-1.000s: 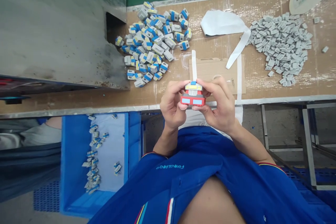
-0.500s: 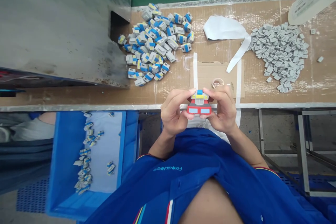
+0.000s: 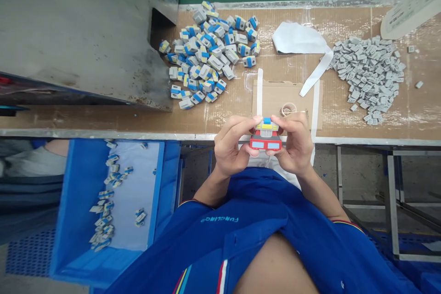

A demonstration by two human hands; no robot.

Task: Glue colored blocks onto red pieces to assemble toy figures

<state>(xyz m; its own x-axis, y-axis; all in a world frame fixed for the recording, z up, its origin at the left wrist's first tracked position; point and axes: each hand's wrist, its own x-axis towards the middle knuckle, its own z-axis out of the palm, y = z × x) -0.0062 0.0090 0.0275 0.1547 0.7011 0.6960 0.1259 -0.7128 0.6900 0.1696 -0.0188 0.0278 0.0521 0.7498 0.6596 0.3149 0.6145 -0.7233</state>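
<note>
A red toy piece (image 3: 265,139) with light blue panels, topped by a grey, yellow and blue part, is pinched between both hands near the table's front edge. My left hand (image 3: 233,146) grips its left side, thumb low and fingers above. On the right side, my right hand (image 3: 295,143) holds it in the same way. Behind the hands lies a cardboard sheet (image 3: 271,94) with white tape strips and a small ring (image 3: 288,109). A pile of grey, blue and yellow blocks (image 3: 210,55) spreads at the back left, and small grey parts (image 3: 374,71) are heaped at the right.
A large metal box (image 3: 86,32) stands on the table's left. Below it, a blue crate (image 3: 156,202) holds several blocks. White cloth strips (image 3: 299,39) lie behind the cardboard, and a white container (image 3: 409,7) is at the back right. Someone's arm (image 3: 57,147) shows at far left.
The view has shifted slightly. Both hands still hold the red toy piece in nearly the same pose, with no clear change in grip.
</note>
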